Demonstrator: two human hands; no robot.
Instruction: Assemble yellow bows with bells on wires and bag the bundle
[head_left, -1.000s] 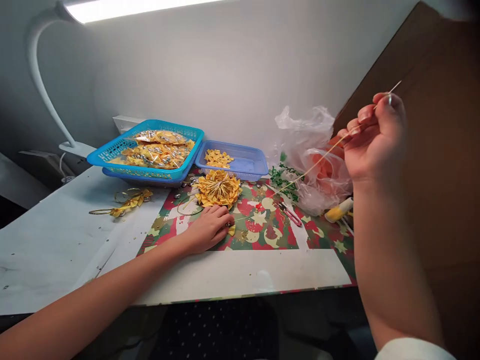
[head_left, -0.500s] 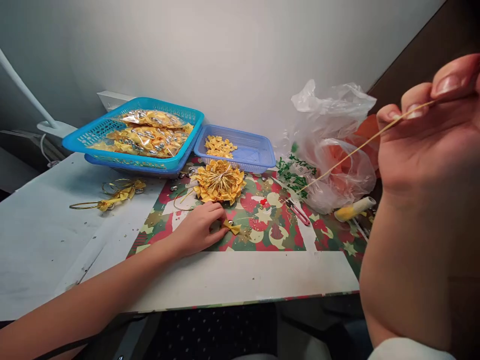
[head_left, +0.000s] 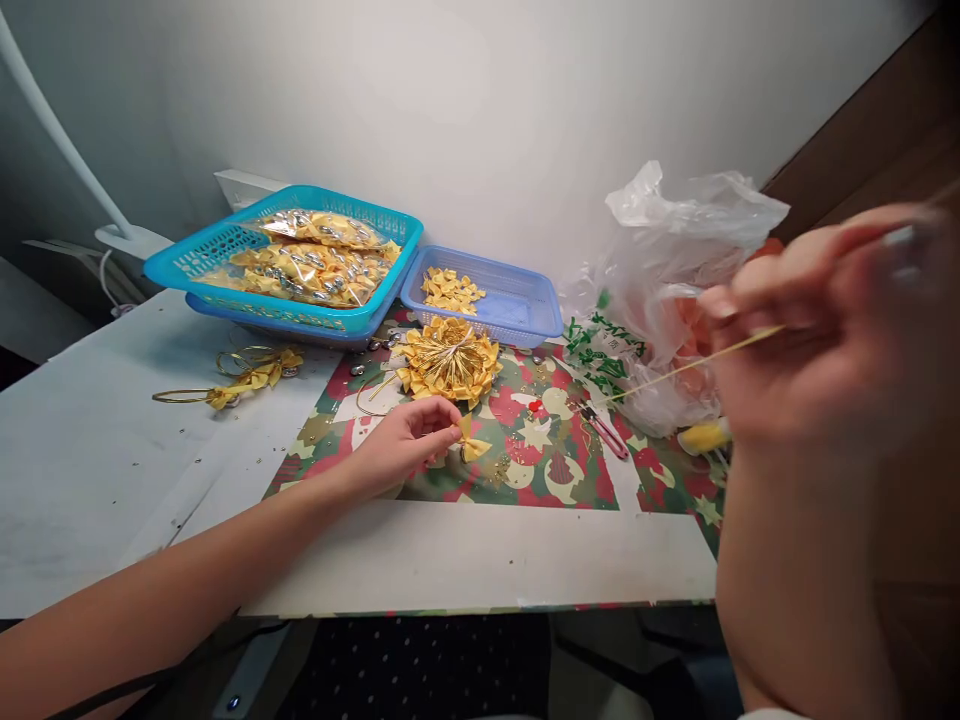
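Observation:
My left hand [head_left: 409,440] rests low over the patterned sheet, its thumb and fingertips pinching a small yellow ribbon bow [head_left: 474,448]. Just behind it lies a round bundle of yellow bows [head_left: 448,360] with gold cords gathered at its middle. My right hand [head_left: 810,330] is raised at the right, smeared by motion, with the fingers curled. A thin yellow thread [head_left: 697,363] slants from this hand down and left toward the small pink-handled snips [head_left: 606,432]. A shiny spot near the thumb is too blurred to name.
A turquoise basket [head_left: 169,268] holds bagged yellow bows. Beside it a blue basket [head_left: 517,290] has loose bows. A clear plastic bag [head_left: 675,230] slumps at the right, near a yellow-and-white roll [head_left: 705,437]. Gold-corded bows [head_left: 255,380] lie at left; beads are scattered about.
My right hand has turned and come a little lower and to the left, with the thread in it. The bow in my left hand is tipped more upright. The view has shifted slightly.

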